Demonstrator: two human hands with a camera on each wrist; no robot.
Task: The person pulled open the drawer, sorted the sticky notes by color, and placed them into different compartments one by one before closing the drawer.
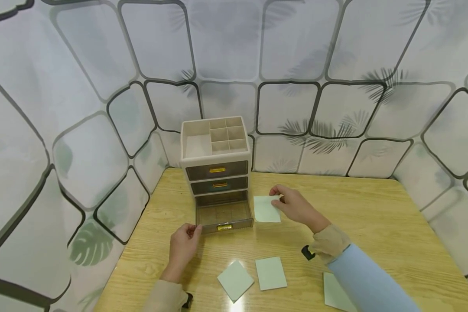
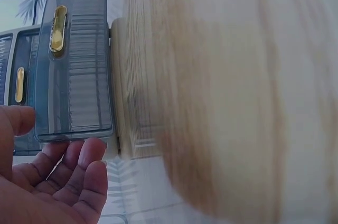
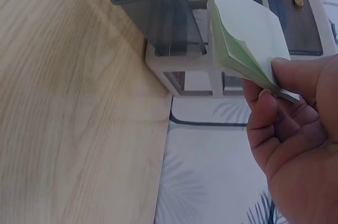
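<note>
A white desk organizer (image 1: 215,157) stands at the back of the wooden table, its bottom drawer (image 1: 225,226) pulled out. No contents show in that smoky see-through drawer. My left hand (image 1: 182,247) is at the drawer's left front corner; in the left wrist view its curled fingers (image 2: 91,152) touch the side and the thumb lies near the edge. Right of the drawer, my right hand (image 1: 294,206) pinches a pale green sticky note pad (image 1: 267,209) by one edge between thumb and fingers. In the right wrist view, the pad's top sheets (image 3: 248,18) bend away from the rest.
Two more pale green pads, one turned diamond-wise (image 1: 235,281) and one squarer (image 1: 271,273), lie in front of the organizer. A third pad (image 1: 337,294) is partly under the right sleeve. Two upper drawers (image 1: 218,177) are closed. A patterned cloth (image 1: 288,108) surrounds the table.
</note>
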